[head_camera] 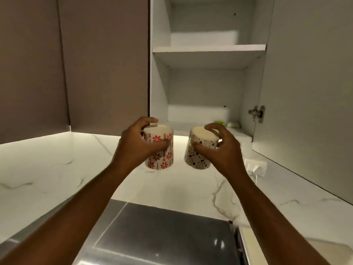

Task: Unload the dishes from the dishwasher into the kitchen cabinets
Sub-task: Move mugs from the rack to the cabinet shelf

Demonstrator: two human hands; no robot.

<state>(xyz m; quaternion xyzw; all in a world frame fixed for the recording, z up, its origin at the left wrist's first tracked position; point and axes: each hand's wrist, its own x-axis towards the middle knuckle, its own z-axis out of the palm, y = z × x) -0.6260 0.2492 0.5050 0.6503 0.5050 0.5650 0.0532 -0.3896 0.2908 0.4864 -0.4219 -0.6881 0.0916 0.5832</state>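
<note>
We see warm under-cabinet light washing the marble wall, the open cabinet dimmer and greyish; glare glints on the steel surface, edges bow with wide-angle distortion, and everything looks slightly soft

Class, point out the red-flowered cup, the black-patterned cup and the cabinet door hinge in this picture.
red-flowered cup (162,159): head view, on its lower side wall.
black-patterned cup (198,161): head view, on its lower side wall.
cabinet door hinge (257,112): head view, on its metal body.
</note>
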